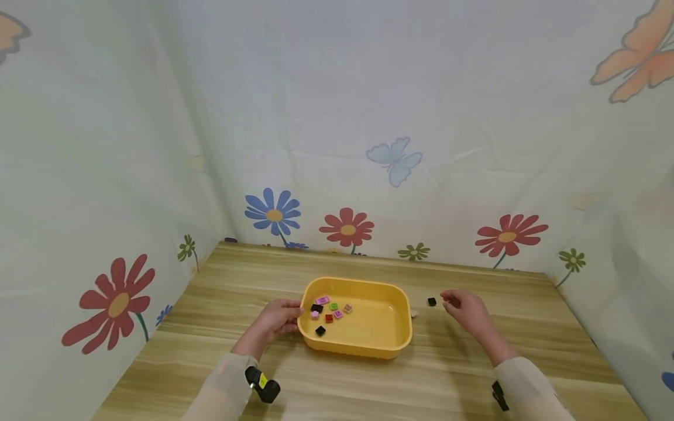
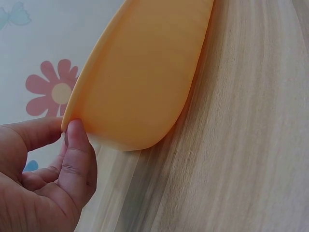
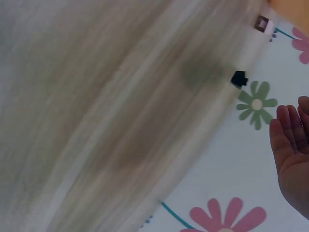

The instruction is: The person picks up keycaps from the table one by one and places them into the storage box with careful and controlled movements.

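Note:
A yellow plastic tray (image 1: 363,287) stands on the wooden table, with several small toy bricks grouped in its left part, among them a red brick (image 1: 329,318), a green brick (image 1: 334,306) and a black brick (image 1: 320,331). My left hand (image 1: 276,320) pinches the tray's left rim between thumb and fingers; the left wrist view shows this grip on the rim (image 2: 72,99). Right of the tray, my right hand (image 1: 466,313) hovers over the table, fingers slightly bent and holding nothing visible. Near its fingertips lies a loose black brick (image 1: 432,302).
A small pale pink brick (image 1: 413,314) lies against the tray's right side. The wooden table (image 1: 253,269) ends at a white curtain (image 1: 326,117) printed with flowers and butterflies, which also hangs at both sides.

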Demonstrator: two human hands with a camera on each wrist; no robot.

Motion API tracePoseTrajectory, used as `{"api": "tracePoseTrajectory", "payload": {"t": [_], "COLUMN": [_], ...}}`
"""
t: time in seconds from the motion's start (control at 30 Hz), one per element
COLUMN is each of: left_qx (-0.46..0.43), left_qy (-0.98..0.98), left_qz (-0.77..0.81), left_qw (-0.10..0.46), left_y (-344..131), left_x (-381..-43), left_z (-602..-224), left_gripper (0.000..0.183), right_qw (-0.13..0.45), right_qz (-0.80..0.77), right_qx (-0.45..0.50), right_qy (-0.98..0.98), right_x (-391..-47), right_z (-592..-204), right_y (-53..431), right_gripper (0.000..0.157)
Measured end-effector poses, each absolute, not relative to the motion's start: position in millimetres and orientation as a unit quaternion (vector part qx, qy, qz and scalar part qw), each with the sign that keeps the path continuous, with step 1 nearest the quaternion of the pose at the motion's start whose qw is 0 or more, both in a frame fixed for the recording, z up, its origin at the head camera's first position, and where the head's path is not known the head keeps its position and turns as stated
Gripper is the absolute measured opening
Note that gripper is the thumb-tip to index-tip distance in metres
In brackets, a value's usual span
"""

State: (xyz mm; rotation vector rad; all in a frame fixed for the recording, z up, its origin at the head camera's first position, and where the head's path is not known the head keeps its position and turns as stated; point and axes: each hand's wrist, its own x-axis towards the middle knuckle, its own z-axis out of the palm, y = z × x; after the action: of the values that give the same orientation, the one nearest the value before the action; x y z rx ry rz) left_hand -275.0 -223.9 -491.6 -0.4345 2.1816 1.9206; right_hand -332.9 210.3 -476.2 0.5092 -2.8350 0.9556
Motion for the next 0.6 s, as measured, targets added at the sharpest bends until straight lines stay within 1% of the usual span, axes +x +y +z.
{"api": "tracePoseTrajectory", "payload": {"t": [0.33,0.6], "left_qx": [-0.149,-0.148], "left_qy": [0.741,0.741], "left_qz": [0.648,0.648], "left_qw": [0.098,0.099], "left_y": [-225.0,-224.5], "left_x": [-273.7,-274.3], "left_z": [-491.8,-493.5], "left_gripper": [0.041,0.042], "right_qw": [0.012,-0.028], "right_qz": [0.317,0.285], "right_qx": [0.179,0.167], "right_qy": [-0.931,-0.943], "right_x": [-355.3,-365.9], "right_z": [-495.0,-496.4], "right_y": [217.3,212.2], "right_gripper": [0.032,0.04]}}
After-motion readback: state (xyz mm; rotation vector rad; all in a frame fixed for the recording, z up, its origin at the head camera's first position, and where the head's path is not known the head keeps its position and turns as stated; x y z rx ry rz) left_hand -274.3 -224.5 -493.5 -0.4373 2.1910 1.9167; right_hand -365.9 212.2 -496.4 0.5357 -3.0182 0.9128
